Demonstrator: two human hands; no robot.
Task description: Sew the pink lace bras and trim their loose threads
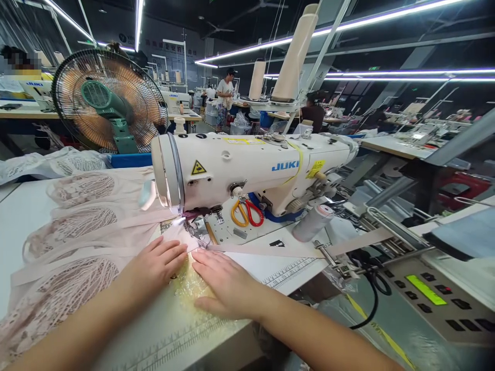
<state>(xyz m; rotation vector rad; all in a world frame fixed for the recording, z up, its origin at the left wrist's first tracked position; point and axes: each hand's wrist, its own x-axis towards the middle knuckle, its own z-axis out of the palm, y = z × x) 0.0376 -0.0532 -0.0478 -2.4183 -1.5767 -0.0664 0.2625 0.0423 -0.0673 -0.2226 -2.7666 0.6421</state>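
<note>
Left hand (164, 263): laid flat on pale cloth (178, 237)
Right hand (228, 283): flat, against yellowish piece (187, 291)
Sewing machine (232, 159): just beyond both hands

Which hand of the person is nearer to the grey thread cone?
Right. The right hand is left of the grey thread cone and nearer the camera; the left hand lies farther left.

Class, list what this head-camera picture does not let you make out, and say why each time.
All in the head view:
Pale fabric: any part beneath the left hand or right hand is covered by them.
Green display: any characters are too small to read.
Yellow label on the sewing machine: print too small.
Left forearm and right forearm: cut off by the lower edge.
</note>
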